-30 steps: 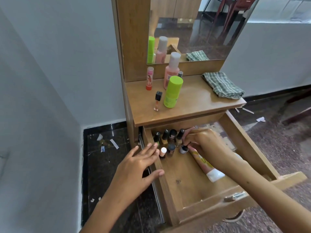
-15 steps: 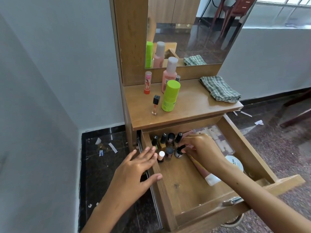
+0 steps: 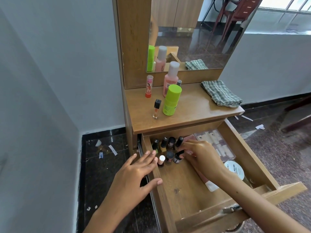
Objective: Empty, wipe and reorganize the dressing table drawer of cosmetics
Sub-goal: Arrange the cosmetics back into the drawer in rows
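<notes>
**While the drawer stands open: seven small bottles inside**

Seven nail polish bottles (image 3: 165,149) cluster in the drawer (image 3: 188,190) rear-left corner. Right hand (image 3: 200,155) pinches one dark cap; left hand (image 3: 134,175), fingers spread, rests on the side wall. Five containers (image 3: 171,100) and one cloth (image 3: 220,94) sit on top.

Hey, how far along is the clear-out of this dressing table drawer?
Early stage. Done: a lime-green bottle, pink bottle and small glass vial stand on the tabletop. In hand: the right hand pinches a black-capped nail polish; the left hand rests on the wooden drawer side. Left: remaining polishes, then wiping with the checked cloth.
</notes>
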{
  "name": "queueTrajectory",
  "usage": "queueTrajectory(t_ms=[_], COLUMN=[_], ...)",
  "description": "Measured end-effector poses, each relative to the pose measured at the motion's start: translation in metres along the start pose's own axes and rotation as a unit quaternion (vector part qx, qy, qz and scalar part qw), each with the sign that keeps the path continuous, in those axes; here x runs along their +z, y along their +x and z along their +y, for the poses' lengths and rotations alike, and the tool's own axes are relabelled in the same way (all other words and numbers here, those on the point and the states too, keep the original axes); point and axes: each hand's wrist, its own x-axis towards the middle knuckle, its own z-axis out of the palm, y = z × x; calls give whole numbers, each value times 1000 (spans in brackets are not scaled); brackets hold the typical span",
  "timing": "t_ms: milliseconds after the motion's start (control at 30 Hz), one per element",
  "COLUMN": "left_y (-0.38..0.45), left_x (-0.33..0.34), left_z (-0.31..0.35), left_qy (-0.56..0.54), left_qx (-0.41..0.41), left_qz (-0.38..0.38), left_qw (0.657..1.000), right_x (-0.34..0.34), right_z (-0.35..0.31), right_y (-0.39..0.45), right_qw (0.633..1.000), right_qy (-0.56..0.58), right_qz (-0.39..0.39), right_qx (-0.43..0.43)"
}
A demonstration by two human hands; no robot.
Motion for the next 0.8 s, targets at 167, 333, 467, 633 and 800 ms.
queueTrajectory(t_ms=[167,333,467,633,800], left_y=[-1,0,1,2,4], left_x=[0,1,-2,-1,-3], left_z=[-1,-2,0,-3,-1], left_qy=[4,3,24,25,41], left_qx=[2,-2,-6,-7,-4], left_qz=[1,9,-11,-32,-48], left_qw=[1000,1000,1000,999,998], right_x=[-3,-28,-49,-35,-20], right_z=[-5,-15,-43,-72,-73], right_y=[0,4,28,68,91], right_qw=[998,997,991,975,977], right_qy=[-65,-63,-19,-69,-101], right_qz=[21,30,131,183,176], right_qx=[6,16,-25,-102,-67])
